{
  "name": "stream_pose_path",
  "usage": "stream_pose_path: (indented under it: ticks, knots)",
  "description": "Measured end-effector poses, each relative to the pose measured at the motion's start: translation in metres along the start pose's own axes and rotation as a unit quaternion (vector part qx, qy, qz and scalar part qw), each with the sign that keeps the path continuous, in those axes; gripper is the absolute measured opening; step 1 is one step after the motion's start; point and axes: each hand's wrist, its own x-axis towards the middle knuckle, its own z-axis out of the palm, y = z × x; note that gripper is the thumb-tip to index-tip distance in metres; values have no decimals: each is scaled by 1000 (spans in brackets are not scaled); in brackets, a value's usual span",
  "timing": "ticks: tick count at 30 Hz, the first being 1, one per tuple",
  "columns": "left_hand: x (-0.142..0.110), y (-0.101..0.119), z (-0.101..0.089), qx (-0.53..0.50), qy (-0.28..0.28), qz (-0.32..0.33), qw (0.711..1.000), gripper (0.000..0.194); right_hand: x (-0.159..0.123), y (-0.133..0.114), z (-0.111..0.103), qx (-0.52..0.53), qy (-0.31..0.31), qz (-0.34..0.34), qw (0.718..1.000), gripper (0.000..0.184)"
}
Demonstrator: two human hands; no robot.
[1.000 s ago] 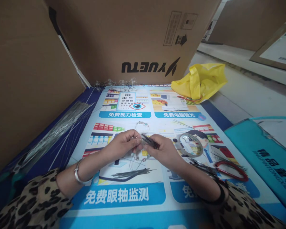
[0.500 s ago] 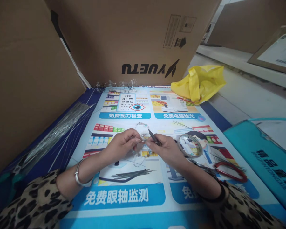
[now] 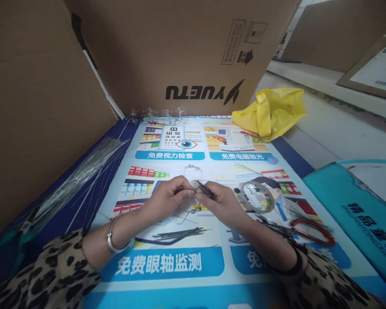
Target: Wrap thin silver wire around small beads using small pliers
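Observation:
My left hand (image 3: 172, 195) is closed in a pinch on a thin beaded wire, mostly hidden by the fingers. Fingertip to fingertip with it, my right hand (image 3: 223, 204) grips dark pointed tweezers (image 3: 203, 188), the tip slanting up and left above the left fingertips. Thin wire loops and small beads (image 3: 194, 209) hang below the fingers. Just beyond the hands lies a ring of clear and coloured beads (image 3: 193, 167) on the printed sheet.
Short dark wires (image 3: 180, 234) lie in front of the hands. Right are a clear round roll (image 3: 257, 196), red-handled pliers (image 3: 313, 231) and a yellow bag (image 3: 273, 113). Long wires (image 3: 80, 174) lie left. A cardboard box (image 3: 180, 51) walls the back; beaded pieces (image 3: 165, 113) sit against it.
The tweezers have tilted lower and moved left and down, toward the left fingertips. Both hands have drawn slightly closer, and the view has shifted a little.

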Motion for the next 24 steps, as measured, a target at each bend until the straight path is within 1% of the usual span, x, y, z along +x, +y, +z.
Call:
stream_pose_path:
  ticks: [3, 7, 9, 11, 14, 17, 20, 24]
  knots:
    - [1, -1, 0, -12, -8, -1, 1000, 11, 0, -1, -1, -1, -5, 1, 1000, 25]
    - [3, 0, -3, -47, -15, -11, 999, 11, 1, -3, -3, 14, 15, 61, 998, 24]
    - [4, 1, -5, -57, -15, -13, 998, 10, 1, -3, -4, 12, 34, 74, 997, 24]
    - [4, 3, -7, -69, -14, -16, 997, 10, 2, -2, -4, 14, 56, 77, 995, 22]
    - [5, 3, -8, -90, -20, -8, 996, 10, 3, 0, -4, 19, 82, 63, 994, 20]
    - [5, 1, -9, -98, -27, 7, 995, 10, 4, 3, -6, 10, 60, 48, 997, 22]
    - [4, 0, -9, -97, -43, 15, 994, 8, 3, 4, -7, -11, 31, 56, 998, 26]
    - [3, 2, -8, -89, -68, 26, 993, 8, 2, 5, -6, -22, 26, 55, 998, 27]
